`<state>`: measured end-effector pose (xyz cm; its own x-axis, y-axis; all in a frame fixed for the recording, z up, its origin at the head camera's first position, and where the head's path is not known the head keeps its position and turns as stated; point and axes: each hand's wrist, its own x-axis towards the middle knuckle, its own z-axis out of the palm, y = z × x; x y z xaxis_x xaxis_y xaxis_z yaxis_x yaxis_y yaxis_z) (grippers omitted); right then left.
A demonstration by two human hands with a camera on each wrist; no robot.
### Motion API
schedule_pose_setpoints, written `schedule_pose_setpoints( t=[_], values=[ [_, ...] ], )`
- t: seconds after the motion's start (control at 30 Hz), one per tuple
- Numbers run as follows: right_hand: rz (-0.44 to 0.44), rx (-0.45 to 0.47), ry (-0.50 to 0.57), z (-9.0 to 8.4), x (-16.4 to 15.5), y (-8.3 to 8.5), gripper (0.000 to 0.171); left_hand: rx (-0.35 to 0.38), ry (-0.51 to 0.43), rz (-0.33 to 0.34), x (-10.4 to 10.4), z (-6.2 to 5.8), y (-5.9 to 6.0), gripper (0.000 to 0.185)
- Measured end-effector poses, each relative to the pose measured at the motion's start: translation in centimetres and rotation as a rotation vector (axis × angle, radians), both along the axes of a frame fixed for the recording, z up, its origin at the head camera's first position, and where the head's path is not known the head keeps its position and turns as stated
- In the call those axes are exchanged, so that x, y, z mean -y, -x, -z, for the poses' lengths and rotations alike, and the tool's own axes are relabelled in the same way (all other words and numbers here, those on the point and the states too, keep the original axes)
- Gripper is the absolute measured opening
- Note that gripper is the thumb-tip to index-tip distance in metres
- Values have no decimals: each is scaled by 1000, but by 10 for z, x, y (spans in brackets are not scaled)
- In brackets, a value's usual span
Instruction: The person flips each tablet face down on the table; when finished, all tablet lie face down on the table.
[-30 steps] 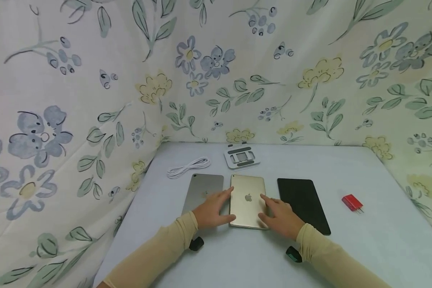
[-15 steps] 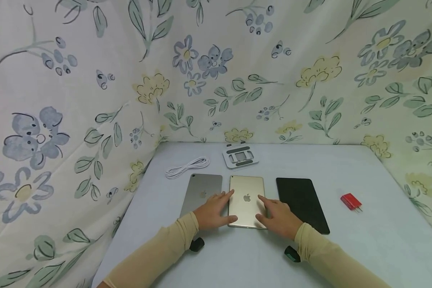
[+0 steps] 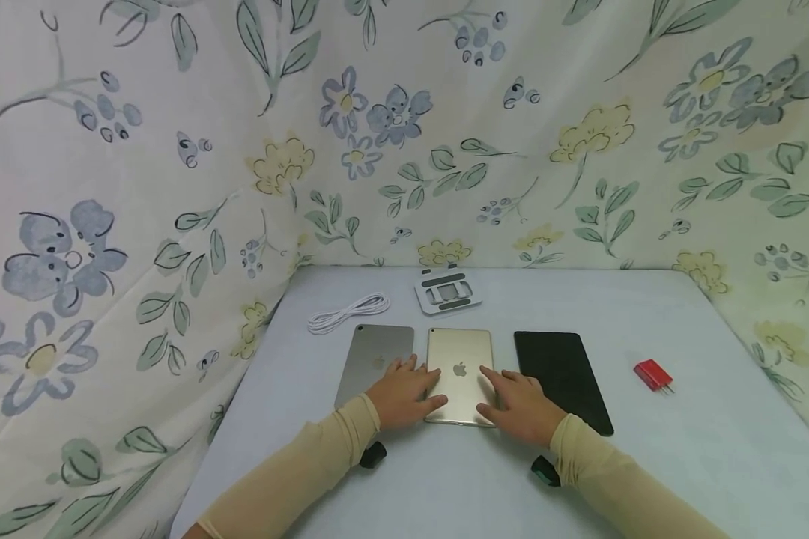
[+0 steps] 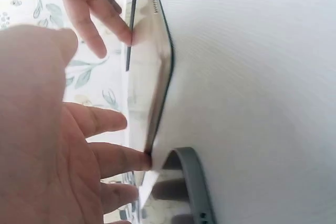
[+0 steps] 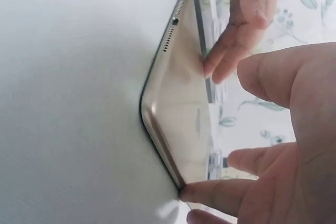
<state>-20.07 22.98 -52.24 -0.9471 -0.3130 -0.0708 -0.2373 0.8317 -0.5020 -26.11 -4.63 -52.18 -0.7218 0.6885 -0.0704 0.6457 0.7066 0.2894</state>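
Note:
A gold tablet point(image 3: 460, 389) with an apple logo lies back up on the white table, between the two hands. My left hand point(image 3: 403, 394) is at its left edge, fingers spread; in the left wrist view one fingertip of that hand point(image 4: 68, 150) meets the tablet's rim. The right hand point(image 3: 527, 408) has its fingers extended over the opposite side, and in the right wrist view a finger of it touches the edge. A grey tablet point(image 3: 376, 352) lies partly under the left hand. To the right, a black tablet point(image 3: 562, 367) is partly covered by the right hand.
Behind the tablets are a coiled white cable point(image 3: 350, 313) and a folded white-and-grey stand point(image 3: 448, 292). A red plug adapter point(image 3: 653, 375) lies to the right. Floral cloth point(image 3: 377, 209) hangs along the table's back and left side.
The left hand's fingers have spread wider, with its index fingertip lower on the gold tablet. The right hand stays almost in place. The head view has shifted slightly.

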Motion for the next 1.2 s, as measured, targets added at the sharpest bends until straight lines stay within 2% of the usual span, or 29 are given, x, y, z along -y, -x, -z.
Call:
schedule_pose_setpoints(
  t=[0.13, 0.2, 0.3, 0.4, 0.53, 0.73, 1.0, 1.2],
  values=[
    [22, 3, 6, 0, -16, -4, 69, -30, -20, -18, -13, -1, 1, 72],
    [49, -26, 6, -1, -25, -5, 67, -45, -51, -18, -20, -3, 2, 73],
    [106, -82, 8, -4, -41, -8, 67, -55, -77, 14, -34, -7, 4, 74],
    [164, -116, 10, -7, -58, -11, 68, -40, -60, 57, -51, -9, 1, 75],
    [209, -94, 17, -6, -78, -18, 69, -13, -33, 90, -74, -9, -5, 75],
    [256, -54, 13, 6, -106, -29, 71, -20, -13, 159, -103, -9, -10, 72],
    [309, -28, -13, 10, -134, -45, 76, -14, 26, 237, -131, -5, -15, 70],
    [317, -17, 2, 17, -145, -43, 76, 23, 67, 260, -145, -1, -19, 70]
  ],
)
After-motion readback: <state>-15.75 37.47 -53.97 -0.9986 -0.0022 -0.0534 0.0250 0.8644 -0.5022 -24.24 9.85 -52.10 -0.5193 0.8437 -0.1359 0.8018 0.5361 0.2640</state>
